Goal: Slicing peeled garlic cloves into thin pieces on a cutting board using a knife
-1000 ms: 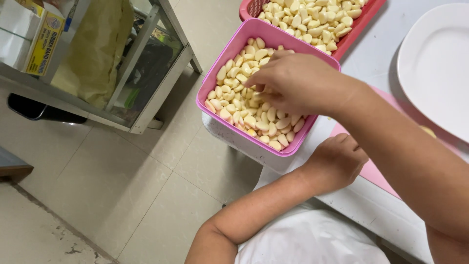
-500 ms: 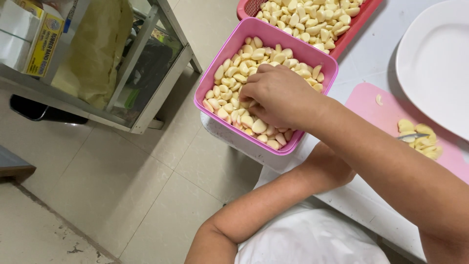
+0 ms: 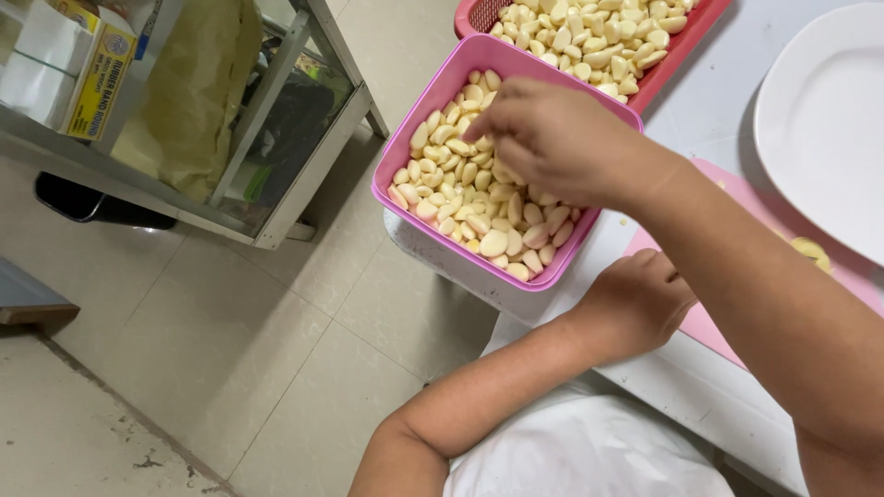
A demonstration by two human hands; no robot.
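Fingers [image 3: 502,115] of the right hand [image 3: 552,138] are curling, pinching peeled garlic cloves [image 3: 460,198] in the pink rectangular plastic basket [image 3: 405,166] at the bench's edge; left hand [image 3: 635,299] is resting, loosely closed, beside it.

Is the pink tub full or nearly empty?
Full: peeled garlic cloves fill the pink tub nearly to its rim.

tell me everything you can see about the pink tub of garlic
The pink tub is a rectangular, plastic-looking container with rounded corners and a thick rim, open on top. It is nearly full of peeled, pale yellow garlic cloves. It sits at the table's corner, partly overhanging the tiled floor, beside a red basket of more cloves. The right hand reaches into it, fingers bunched over the cloves.
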